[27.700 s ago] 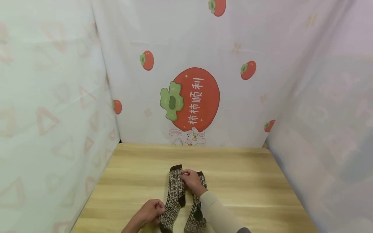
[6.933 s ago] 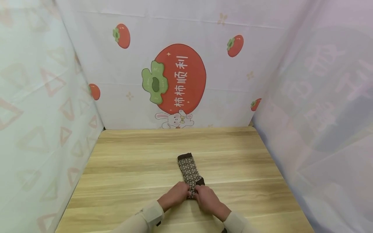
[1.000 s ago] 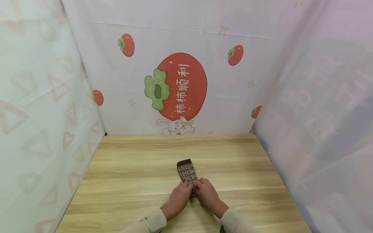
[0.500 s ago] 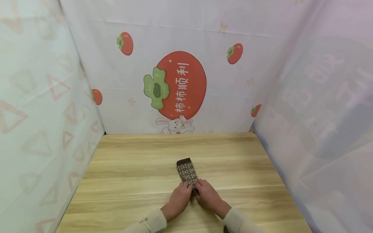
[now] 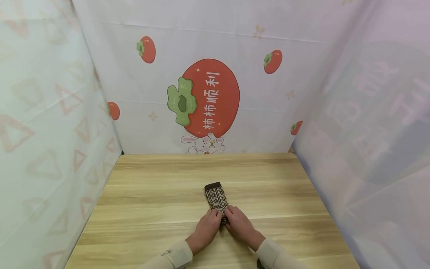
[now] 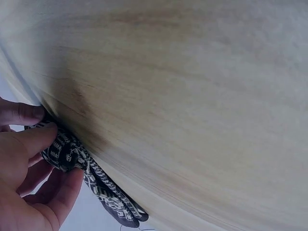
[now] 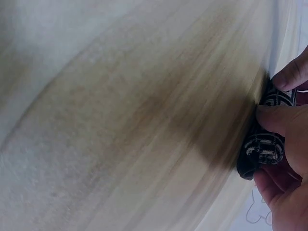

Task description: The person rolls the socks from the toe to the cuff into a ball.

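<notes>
A pair of dark brown and cream patterned socks (image 5: pixel 216 197) lies on the table, one layered on the other, the plain dark cuffs pointing away from me. Their near end is rolled into a thick coil. My left hand (image 5: pixel 207 227) pinches the coil's left side, thumb on the near face and fingers curled over. On its right side, my right hand (image 5: pixel 240 226) grips it the same way, both thumbs close together. In the left wrist view the flat sock layers (image 6: pixel 115 199) trail from the roll. The right wrist view shows the spiral end of the roll (image 7: pixel 264 147).
The wood-grain table (image 5: pixel 151 201) stretches around the hands on every side. A white cloth backdrop (image 5: pixel 255 93) with printed persimmons hangs at its far edge, and further cloth walls (image 5: pixel 43 130) stand left and right.
Long ago the socks lay side by side; later they lay stacked, heel showing. Since then the toe end has been rolled up past the heel. Over the last second the hands barely moved.
</notes>
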### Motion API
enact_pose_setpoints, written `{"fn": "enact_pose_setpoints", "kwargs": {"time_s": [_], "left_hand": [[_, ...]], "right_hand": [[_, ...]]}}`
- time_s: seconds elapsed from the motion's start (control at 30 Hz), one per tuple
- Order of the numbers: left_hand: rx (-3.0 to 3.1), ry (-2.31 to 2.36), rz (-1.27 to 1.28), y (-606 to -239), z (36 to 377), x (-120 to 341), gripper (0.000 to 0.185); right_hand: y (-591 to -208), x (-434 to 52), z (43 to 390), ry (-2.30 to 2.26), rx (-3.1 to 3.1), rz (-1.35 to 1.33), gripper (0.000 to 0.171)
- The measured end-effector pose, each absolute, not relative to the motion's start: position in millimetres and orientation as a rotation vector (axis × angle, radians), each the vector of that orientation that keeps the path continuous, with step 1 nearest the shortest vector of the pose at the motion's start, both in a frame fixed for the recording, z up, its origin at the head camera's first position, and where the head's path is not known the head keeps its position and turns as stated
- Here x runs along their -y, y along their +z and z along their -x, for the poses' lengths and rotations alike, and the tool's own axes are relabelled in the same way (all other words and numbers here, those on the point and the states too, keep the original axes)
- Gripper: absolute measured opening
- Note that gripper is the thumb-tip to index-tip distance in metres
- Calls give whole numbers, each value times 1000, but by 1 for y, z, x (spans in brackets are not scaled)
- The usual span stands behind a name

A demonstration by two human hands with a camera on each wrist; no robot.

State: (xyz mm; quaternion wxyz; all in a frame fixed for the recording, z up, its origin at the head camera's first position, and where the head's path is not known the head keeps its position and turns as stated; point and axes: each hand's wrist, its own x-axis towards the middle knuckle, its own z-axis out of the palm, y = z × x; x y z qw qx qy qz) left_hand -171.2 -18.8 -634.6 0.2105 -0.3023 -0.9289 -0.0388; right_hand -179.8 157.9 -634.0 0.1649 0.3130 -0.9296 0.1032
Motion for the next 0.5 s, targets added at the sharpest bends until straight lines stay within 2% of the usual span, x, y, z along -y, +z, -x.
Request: {"fn": "enact_pose_setpoints", "kwargs": {"time_s": [0.5], "left_hand": [[2609,-53,859,-634,174,20,19]], "right_hand": [[-634,-157,179,267,2688,-865,27]]}}
